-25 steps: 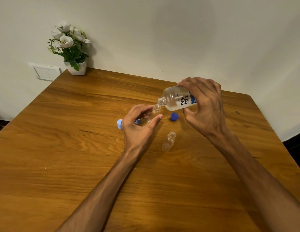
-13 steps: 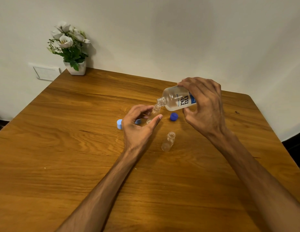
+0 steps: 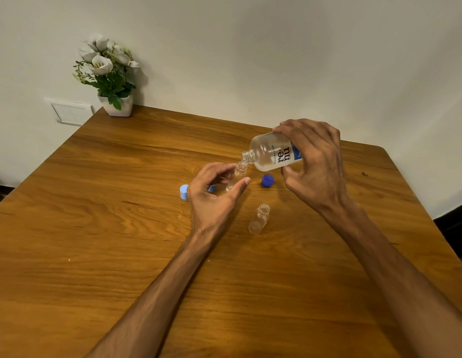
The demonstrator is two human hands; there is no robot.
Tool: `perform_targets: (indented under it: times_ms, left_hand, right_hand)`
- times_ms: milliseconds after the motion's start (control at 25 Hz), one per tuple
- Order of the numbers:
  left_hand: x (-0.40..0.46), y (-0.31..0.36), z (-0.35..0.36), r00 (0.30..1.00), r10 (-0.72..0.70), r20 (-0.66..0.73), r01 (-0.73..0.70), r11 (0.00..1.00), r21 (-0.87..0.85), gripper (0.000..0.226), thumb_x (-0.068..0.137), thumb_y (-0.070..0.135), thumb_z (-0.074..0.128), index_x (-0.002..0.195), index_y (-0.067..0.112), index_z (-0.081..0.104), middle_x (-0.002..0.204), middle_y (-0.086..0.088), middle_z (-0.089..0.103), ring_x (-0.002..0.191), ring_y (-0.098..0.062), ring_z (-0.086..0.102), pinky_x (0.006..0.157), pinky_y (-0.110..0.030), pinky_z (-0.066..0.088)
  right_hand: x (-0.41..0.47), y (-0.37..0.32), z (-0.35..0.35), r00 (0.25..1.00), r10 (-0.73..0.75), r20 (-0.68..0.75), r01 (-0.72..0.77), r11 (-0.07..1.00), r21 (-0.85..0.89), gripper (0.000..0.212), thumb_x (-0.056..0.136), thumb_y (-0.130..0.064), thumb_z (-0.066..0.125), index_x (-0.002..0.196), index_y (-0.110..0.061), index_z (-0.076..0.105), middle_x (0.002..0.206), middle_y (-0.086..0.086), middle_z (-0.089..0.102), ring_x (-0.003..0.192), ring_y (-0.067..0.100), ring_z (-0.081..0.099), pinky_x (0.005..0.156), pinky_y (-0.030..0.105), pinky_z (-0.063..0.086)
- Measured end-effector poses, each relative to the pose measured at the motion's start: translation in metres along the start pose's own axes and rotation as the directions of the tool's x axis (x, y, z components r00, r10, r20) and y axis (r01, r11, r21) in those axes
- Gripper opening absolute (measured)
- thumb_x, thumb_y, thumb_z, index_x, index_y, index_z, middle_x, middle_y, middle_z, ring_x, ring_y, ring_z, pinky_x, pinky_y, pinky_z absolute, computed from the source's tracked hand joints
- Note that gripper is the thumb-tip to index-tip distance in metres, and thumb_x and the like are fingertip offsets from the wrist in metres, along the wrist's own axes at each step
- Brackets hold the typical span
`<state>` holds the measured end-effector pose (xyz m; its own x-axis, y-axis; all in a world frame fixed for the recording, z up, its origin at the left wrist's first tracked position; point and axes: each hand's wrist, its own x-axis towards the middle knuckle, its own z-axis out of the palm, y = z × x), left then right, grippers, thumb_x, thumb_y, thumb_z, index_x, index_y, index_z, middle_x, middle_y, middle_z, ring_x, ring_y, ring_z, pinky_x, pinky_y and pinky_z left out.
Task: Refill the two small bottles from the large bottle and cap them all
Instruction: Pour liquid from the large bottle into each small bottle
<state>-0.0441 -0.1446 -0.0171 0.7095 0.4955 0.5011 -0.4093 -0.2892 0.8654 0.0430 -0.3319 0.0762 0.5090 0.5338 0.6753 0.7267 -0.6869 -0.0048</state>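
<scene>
My right hand grips the large clear bottle, which is tipped on its side with its open neck pointing left and down. Its mouth touches the mouth of a small clear bottle that my left hand holds upright on the table between thumb and fingers. A second small bottle stands uncapped on the table just in front. A dark blue cap lies under the large bottle. A light blue cap lies left of my left hand, and another light blue cap shows partly behind its fingers.
The wooden table has a rounded far right corner and meets a white wall. A white pot of flowers stands on the far left corner. A wall switch plate sits left of the pot.
</scene>
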Motion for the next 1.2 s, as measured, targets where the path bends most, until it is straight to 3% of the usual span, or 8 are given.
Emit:
perform_targets:
  times_ms: [1200]
  left_hand:
    - [-0.0003,0.0000,0.0007,1.000,0.002,-0.008,-0.002,1.000,-0.004,0.037,0.079,0.015,0.091,0.112,0.009,0.075,0.107,-0.001,0.073,0.096,-0.012,0.069,0.080,-0.019,0.058]
  right_hand:
    - [0.0036,0.0020,-0.0074,1.000,-0.023,-0.010,0.022,0.999,-0.034,0.066,0.070,-0.008,0.074,0.135,-0.012,0.062,0.137,0.007,0.066,0.132,0.028,0.056,0.114,0.042,0.031]
